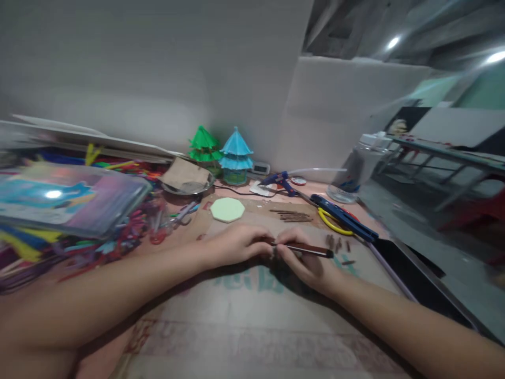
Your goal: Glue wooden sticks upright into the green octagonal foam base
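Note:
In the middle of the view my right hand (305, 260) is closed around a slim, pen-shaped brown tool (315, 250) with a black end pointing right. Its other end meets the fingertips of my left hand (244, 245). Those left fingers are curled in a pinch, and what lies between them is too small and blurred to name. Just beyond the hands, a pale green octagonal piece (228, 209) lies flat. Thin brown sticks (292, 215) rest in a row behind my right hand, and short brown pieces (338, 244) are scattered to its right.
Two small pagoda-like models, green (203, 145) and blue (235, 158), stand by the wall. A blue glue gun (276, 180), yellow-and-blue pliers (343, 217) and a clear plastic jar (349, 176) are behind right. At left, a plastic case (74, 197) sits on colourful craft strips. A dark tablet-like object (422, 279) lies right.

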Tool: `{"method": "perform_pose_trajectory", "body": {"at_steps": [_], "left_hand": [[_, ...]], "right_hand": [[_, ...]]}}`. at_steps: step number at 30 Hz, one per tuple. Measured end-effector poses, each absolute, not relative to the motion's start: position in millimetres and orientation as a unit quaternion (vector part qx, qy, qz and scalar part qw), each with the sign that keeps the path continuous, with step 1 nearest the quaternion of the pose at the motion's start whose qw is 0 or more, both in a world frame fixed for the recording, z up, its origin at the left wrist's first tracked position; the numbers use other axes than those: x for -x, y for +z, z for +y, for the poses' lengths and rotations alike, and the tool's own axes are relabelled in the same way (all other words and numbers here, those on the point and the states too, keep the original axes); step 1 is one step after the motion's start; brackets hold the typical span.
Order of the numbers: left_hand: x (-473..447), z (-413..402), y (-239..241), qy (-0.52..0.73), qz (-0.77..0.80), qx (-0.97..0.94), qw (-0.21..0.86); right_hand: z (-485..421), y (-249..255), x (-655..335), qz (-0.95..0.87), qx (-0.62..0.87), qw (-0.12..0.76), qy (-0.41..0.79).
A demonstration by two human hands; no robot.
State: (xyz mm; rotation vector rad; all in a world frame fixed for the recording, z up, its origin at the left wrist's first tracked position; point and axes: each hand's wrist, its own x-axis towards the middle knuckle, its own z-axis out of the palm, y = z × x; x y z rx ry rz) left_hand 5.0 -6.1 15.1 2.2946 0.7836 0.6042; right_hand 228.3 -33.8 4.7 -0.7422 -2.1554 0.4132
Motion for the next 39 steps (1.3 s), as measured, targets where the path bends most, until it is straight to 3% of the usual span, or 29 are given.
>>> {"method": "perform_pose_trajectory", "body": {"at_steps": [7, 11, 16, 21, 31, 39], "left_hand": [[14.2, 7.5, 61.4, 0.182, 0.391, -0.902, 0.023], [68.4, 8.7, 81.2, 0.155, 0.484, -0.86, -0.05], [175.8, 8.3, 91.8, 0.142, 0.619, -0.767, -0.09], [247.8, 25.2, 101.0, 0.138, 0.686, -0.71, -0.086], [279.5, 57.2, 84.0, 0.175, 0.693, -0.699, -0.019], [284.4, 52.1, 94.4, 0.156, 0.683, -0.709, -0.081]], "right_hand": [[-14.2, 3.7, -237.2, -0.819, 0.398, 0.393, 0.129], [-14.8, 0.6, -238.7, -0.848, 0.393, 0.341, 0.102], [-17.0, 1.6, -229.7, -0.865, 0.386, 0.288, 0.136], [-16.7, 3.5, -226.8, -0.861, 0.381, 0.311, 0.13], [-12.7, -3.2, -233.7, -0.859, 0.377, 0.316, 0.139], [-14.5, -2.7, -231.1, -0.861, 0.375, 0.303, 0.165]]}}
